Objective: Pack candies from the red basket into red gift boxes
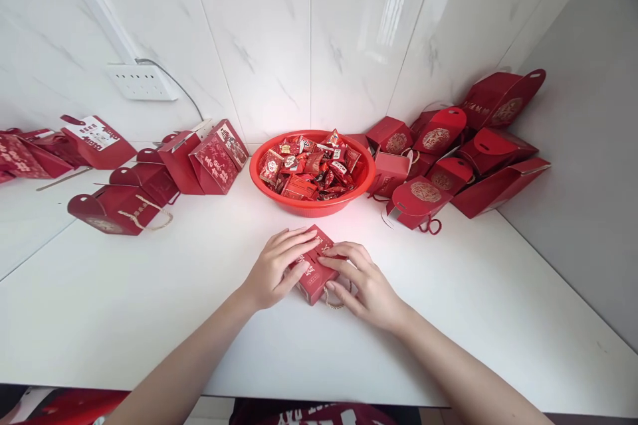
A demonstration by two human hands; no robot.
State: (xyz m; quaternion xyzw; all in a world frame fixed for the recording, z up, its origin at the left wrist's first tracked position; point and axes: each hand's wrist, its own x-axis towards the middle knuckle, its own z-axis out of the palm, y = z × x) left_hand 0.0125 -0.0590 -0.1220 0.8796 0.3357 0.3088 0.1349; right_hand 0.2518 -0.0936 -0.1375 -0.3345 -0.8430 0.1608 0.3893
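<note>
from my remote seat i look down through the head view at a red gift box (pixel 318 279) lying on the white tabletop (pixel 149 319), set squarely between my two hands. my left grip (pixel 275 267) comes over it from the left: fingers extended toward its far edge, thumb on its near left part, a gap between thumb and fingers. my right grip (pixel 373 290) reaches in from the right, fingertips touching the lettered top, thumb set apart beside the beige rope handle (pixel 335 306) at the box's near right side. both grips have their fingers apart, resting on the box; how hard they press, i cannot tell.

just beyond the box stands a red plastic basket (pixel 312 206), heaped with wrapped candies (pixel 299 187). to its right, more red gift boxes (pixel 421 196) are piled against the wall, several bearing round gold emblems. to its left, other red cartons (pixel 216 161) stand and lean, one with a rope loop (pixel 158 221) trailing onto the tabletop.
</note>
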